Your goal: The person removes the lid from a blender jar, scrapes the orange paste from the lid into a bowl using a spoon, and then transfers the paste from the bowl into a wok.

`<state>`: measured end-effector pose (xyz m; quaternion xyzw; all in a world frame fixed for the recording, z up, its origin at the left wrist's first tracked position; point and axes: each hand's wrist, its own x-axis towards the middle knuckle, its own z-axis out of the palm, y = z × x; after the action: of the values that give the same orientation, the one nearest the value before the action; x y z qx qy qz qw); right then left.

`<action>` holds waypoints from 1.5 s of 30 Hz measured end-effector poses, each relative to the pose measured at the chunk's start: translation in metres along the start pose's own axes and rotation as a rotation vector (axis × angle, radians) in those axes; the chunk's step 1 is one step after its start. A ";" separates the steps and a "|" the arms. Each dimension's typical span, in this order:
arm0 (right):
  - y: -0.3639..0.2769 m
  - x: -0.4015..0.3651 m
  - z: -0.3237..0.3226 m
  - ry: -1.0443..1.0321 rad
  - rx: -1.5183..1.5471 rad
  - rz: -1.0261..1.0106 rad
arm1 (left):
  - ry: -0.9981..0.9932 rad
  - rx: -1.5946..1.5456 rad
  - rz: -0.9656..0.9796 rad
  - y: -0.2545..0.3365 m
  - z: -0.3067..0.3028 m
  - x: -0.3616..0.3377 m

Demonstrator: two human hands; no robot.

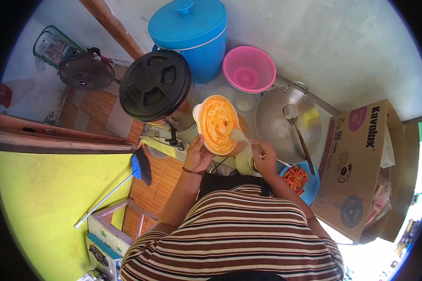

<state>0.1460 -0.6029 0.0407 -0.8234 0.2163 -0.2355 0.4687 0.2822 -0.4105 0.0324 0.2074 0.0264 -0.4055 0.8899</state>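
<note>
My left hand (198,155) is closed on the lower left rim of a pale plastic bowl (198,122), which it holds up tilted toward me. Smeared orange paste (214,122) covers the inside of the bowl. In my right hand (266,161) is the handle of a spoon with a whitish head (239,135). The spoon's head is at the bowl's right side, touching or very near the paste. Below my right hand stands a pale yellow-green container (244,165), partly hidden. Beside my right forearm is a blue bowl (312,183) of cut red chillies (295,179).
A large wok (273,114) with a ladle (301,140) in it stands at right. Behind are a pink basin (248,68), a blue lidded bucket (187,28) and a black-lidded container (155,84). A cardboard box (349,168) borders the right. A broom (140,167) is at left.
</note>
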 end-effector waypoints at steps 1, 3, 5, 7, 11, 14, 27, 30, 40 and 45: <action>0.001 0.000 0.001 -0.011 -0.027 -0.007 | -0.010 0.034 -0.003 0.000 -0.004 0.000; 0.006 -0.001 0.005 -0.034 -0.079 -0.021 | -0.029 0.101 -0.009 0.001 -0.011 0.000; 0.010 0.002 0.008 0.003 -0.057 -0.057 | -0.025 0.130 -0.011 0.002 -0.013 0.000; 0.011 0.003 0.010 0.028 -0.043 -0.051 | -0.020 0.142 -0.004 0.003 -0.013 -0.001; 0.003 0.004 0.009 -0.017 -0.025 -0.007 | -0.016 0.142 -0.004 0.004 -0.014 -0.002; 0.004 0.003 0.009 -0.028 -0.034 -0.002 | -0.008 0.164 -0.002 0.002 -0.018 -0.003; 0.009 -0.006 0.005 0.017 0.039 0.007 | -0.021 0.151 -0.005 0.006 -0.014 -0.003; -0.006 -0.006 -0.001 -0.093 0.032 0.085 | -0.021 0.154 0.000 0.005 -0.016 -0.003; -0.001 -0.003 -0.001 -0.040 -0.086 -0.083 | -0.037 0.130 0.007 0.008 -0.017 0.000; 0.004 -0.001 0.001 0.002 -0.006 -0.179 | -0.047 0.167 0.013 0.010 -0.018 0.000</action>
<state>0.1453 -0.6037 0.0367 -0.8405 0.1430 -0.2769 0.4432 0.2917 -0.3973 0.0201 0.2714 -0.0300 -0.4052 0.8725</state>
